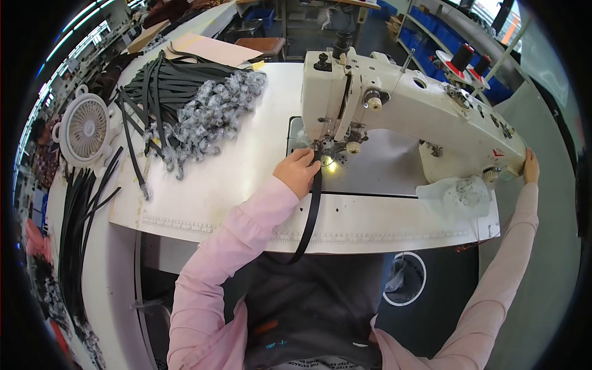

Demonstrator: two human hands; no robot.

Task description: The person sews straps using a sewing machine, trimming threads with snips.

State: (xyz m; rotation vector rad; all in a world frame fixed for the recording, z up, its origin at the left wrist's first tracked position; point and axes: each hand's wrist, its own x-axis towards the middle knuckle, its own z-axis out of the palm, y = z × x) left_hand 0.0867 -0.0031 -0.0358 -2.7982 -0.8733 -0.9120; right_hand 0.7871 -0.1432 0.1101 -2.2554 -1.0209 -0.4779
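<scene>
A white industrial sewing machine stands on the table, its small lamp lighting the needle area. My left hand is closed on a black strap just in front of the presser foot. The strap's far end lies under the needle, and its near end hangs over the table's front edge toward my lap. At the machine's right end my right hand reaches round the handwheel side, fingers curled against it; the wheel itself is mostly hidden.
A pile of black straps with plastic-wrapped ends lies at the back left. More straps hang beside a white fan. A crumpled plastic bag sits under the machine arm. Thread spools stand behind; a white-rimmed bin is below.
</scene>
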